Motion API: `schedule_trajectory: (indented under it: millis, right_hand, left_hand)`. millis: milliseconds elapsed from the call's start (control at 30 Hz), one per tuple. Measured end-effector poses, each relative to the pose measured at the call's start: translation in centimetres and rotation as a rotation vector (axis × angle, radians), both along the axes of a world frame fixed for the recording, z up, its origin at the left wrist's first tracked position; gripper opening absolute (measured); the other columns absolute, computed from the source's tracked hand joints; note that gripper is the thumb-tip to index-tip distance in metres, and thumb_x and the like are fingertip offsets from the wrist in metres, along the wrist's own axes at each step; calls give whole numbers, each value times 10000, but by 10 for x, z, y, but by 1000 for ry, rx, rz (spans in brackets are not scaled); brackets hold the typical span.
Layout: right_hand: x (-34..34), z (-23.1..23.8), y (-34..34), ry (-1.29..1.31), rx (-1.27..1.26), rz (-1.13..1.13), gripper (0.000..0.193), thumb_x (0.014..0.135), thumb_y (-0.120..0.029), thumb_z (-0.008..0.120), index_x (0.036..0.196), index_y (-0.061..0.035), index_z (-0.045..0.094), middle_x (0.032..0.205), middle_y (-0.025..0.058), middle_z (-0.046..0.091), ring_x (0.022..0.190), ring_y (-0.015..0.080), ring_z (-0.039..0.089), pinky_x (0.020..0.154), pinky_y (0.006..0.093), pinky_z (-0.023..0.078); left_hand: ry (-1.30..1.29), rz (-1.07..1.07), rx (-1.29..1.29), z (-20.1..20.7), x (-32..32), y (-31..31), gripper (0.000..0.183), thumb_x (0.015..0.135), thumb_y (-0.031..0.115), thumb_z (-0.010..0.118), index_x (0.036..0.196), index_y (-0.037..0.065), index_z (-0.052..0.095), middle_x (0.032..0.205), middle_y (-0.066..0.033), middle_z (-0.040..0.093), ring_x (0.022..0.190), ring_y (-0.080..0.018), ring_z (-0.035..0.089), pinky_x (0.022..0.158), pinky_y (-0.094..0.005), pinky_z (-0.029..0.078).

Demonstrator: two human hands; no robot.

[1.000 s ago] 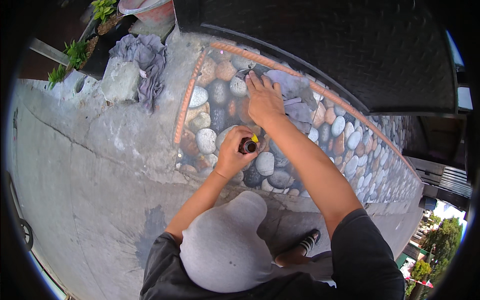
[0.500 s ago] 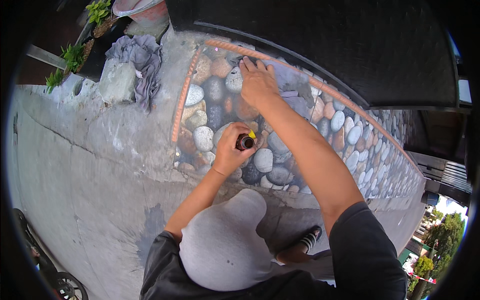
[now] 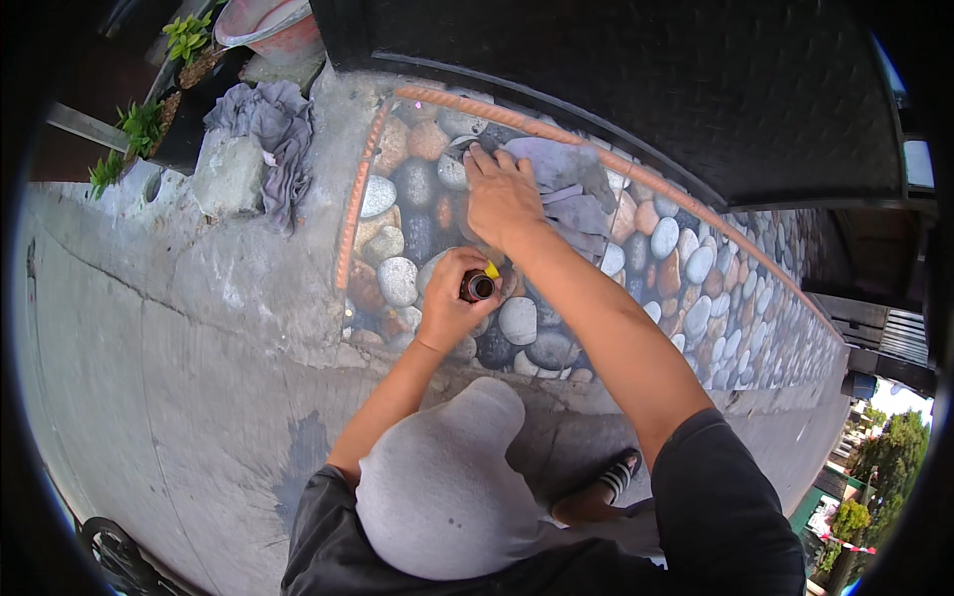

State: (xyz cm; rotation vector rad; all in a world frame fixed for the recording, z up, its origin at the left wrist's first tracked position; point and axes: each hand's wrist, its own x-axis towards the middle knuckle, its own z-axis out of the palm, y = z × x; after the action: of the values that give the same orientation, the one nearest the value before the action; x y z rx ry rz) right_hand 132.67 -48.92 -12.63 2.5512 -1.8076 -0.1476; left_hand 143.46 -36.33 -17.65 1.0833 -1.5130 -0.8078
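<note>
My left hand [image 3: 449, 303] is wrapped round a small dark brown bottle [image 3: 481, 287] with a yellow patch at its side. The bottle stands upright, its uncapped mouth facing up. Below it is a floor surface with a pebble pattern [image 3: 518, 320], in white, grey and brown stones. Farther off, my right hand [image 3: 504, 194] lies flat on that surface with fingers stretched. A crumpled grey cloth [image 3: 571, 214] sits right beside this hand; whether some of it is under the palm I cannot tell.
An orange-brown rope-like border [image 3: 363, 194] edges the pebble surface. Behind it rises a black panel [image 3: 636, 99]. At the far left are a concrete block [image 3: 229, 179] with a draped grey rag [image 3: 283, 149], a reddish bucket [image 3: 273, 30] and potted plants [image 3: 144, 124]. A sandalled foot [image 3: 606, 487] is near me.
My right hand has slid a little nearer to me across the pebble surface, and more of the cloth shows. The left hand keeps the bottle in place. The view has shifted slightly.
</note>
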Motion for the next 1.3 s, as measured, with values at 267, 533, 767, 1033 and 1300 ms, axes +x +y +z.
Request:
schedule_trajectory:
  millis: [267,533,767,1033,1300]
  right_hand:
    - [-18,11,-27,-143,64,-63,511,924,-177,492,1429,-103,496,1516,56,439,1316,253,441,1051,433,344]
    - [-151,19,114,-495,-289,-373,247,900,-147,586,1116,-28,593,1121,155,576,1109,349,535,937,452,414]
    - [-168,8,189,-339,-96,-302,283,847,-150,652,1085,-34,551,1086,151,544,1027,352,541,895,456,425]
    - [-167,-19,198,-363,63,-339,362,839,-161,633,1140,-5,509,1107,194,514,1009,391,561,868,469,471]
    - [-130,71,193,-504,207,-394,363,931,-233,524,1253,-66,519,843,217,676,823,408,666,745,484,517]
  left_hand:
    - [10,2,28,9,-14,0,360,690,2,781,985,39,577,1013,-132,635,897,-285,641,792,-353,517]
    - [36,41,27,2,-14,3,338,700,32,789,962,36,576,1008,-129,632,891,-302,631,789,-362,510]
    - [32,62,36,-2,-16,5,323,704,28,785,950,39,577,1002,-128,637,887,-295,631,785,-351,510]
    - [36,65,8,-2,-20,2,331,709,55,791,965,46,581,1000,-120,630,877,-293,633,775,-352,514]
    - [9,70,20,1,-10,7,341,709,69,792,974,46,579,1002,-117,625,880,-292,629,778,-356,511]
